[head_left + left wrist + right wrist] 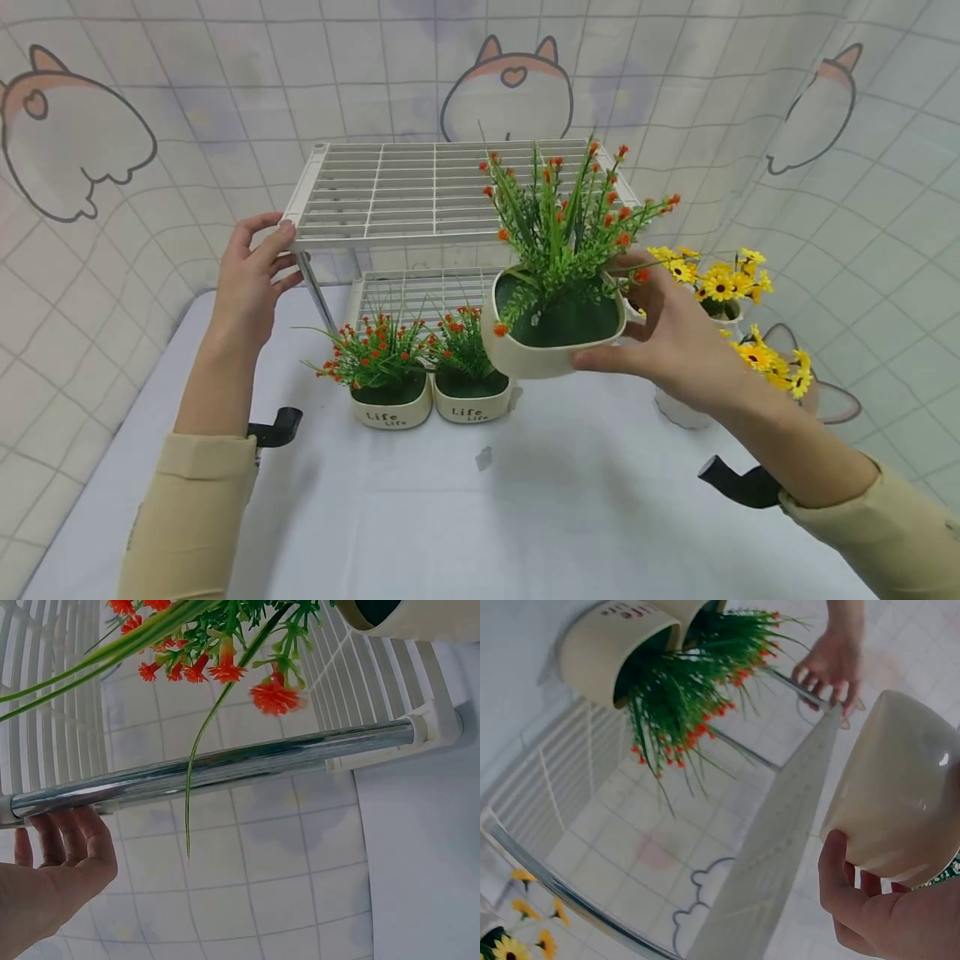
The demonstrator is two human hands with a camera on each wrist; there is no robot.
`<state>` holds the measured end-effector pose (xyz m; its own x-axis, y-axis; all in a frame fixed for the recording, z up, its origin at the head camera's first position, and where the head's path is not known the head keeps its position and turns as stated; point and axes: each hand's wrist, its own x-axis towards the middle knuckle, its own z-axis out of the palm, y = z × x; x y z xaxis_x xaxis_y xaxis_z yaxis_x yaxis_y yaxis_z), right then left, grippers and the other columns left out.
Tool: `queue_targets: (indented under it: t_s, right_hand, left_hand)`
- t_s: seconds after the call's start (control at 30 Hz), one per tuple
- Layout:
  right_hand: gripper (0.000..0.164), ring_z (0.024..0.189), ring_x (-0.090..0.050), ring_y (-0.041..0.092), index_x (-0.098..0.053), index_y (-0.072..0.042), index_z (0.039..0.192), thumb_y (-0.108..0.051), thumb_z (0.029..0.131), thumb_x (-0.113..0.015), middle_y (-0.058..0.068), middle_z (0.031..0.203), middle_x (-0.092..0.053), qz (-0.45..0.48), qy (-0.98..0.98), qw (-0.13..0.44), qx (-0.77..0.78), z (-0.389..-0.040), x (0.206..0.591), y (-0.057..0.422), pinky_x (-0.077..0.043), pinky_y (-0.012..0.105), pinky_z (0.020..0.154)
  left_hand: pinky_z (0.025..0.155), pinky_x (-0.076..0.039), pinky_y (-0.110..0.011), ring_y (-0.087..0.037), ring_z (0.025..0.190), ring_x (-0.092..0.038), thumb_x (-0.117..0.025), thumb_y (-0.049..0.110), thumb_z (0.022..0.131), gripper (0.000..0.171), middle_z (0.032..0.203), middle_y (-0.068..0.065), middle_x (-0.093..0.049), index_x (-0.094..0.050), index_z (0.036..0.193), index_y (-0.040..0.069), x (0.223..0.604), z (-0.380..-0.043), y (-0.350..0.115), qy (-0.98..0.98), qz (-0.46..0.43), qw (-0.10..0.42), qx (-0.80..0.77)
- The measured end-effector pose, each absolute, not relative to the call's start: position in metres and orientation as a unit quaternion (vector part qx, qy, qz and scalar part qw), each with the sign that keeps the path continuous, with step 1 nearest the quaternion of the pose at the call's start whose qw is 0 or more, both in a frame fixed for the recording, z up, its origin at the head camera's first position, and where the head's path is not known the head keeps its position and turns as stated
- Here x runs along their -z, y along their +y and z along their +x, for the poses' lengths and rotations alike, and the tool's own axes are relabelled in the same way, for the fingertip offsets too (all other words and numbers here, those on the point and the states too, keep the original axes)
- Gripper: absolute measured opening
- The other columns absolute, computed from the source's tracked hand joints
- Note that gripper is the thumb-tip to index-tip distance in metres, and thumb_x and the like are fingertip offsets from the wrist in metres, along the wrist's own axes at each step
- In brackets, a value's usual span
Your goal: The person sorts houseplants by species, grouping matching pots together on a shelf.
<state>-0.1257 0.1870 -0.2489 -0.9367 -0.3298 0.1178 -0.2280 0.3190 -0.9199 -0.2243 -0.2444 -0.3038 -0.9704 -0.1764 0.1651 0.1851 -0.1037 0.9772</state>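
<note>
My right hand holds up a cream oval flowerpot with artificial orange-red flowers, thumb on its front and fingers behind its right side. The pot is raised in front of the right part of a white two-tier wire rack. In the right wrist view, the thumb presses the smooth wall of this pot. At the upper shelf's front left corner, my left hand grips the rack, its thumb on top. The left wrist view shows the curled fingers by the top of a chrome leg.
Two similar flowerpots, one on the left and one beside it, stand at the lower shelf's front, lettered "Life". Yellow artificial flowers in white pots stand to the right. A patterned curtain hangs behind; a white cloth covers the table.
</note>
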Motion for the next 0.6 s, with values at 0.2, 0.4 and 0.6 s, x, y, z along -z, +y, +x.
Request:
queue_targets:
  t_s: [0.2, 0.4, 0.6]
  right_hand:
    - [0.091, 0.127, -0.053, 0.026, -0.031, -0.02, 0.153, -0.013, 0.082, -0.088, 0.002, 0.148, -0.045, -0.165, 0.818, 0.007, 0.55, -0.143, 0.225, 0.183, -0.055, 0.039, 0.089]
    - [0.089, 0.128, -0.047, 0.019, -0.035, -0.022, 0.153, -0.025, 0.082, -0.089, -0.002, 0.15, -0.043, -0.149, 0.83, -0.047, 0.536, -0.174, 0.208, 0.176, -0.046, 0.05, 0.099]
    - [0.092, 0.13, -0.044, 0.023, -0.036, -0.02, 0.155, -0.028, 0.081, -0.09, 0.001, 0.153, -0.041, -0.127, 0.826, -0.059, 0.546, -0.208, 0.206, 0.166, -0.046, 0.048, 0.098]
  left_hand:
    - [0.099, -0.039, -0.04, -0.021, 0.111, -0.058, -0.067, 0.035, 0.101, 0.043, 0.127, -0.007, -0.059, -0.049, 0.137, 0.02, 0.305, -0.224, -0.246, -0.657, -0.006, 0.116, 0.745]
    - [0.101, -0.038, -0.041, -0.021, 0.111, -0.057, -0.066, 0.035, 0.102, 0.043, 0.128, -0.006, -0.058, -0.048, 0.138, 0.021, 0.306, -0.225, -0.249, -0.657, -0.007, 0.11, 0.746]
    - [0.099, -0.038, -0.04, -0.02, 0.11, -0.057, -0.067, 0.035, 0.101, 0.043, 0.126, -0.004, -0.058, -0.049, 0.138, 0.021, 0.306, -0.226, -0.246, -0.654, -0.008, 0.111, 0.749]
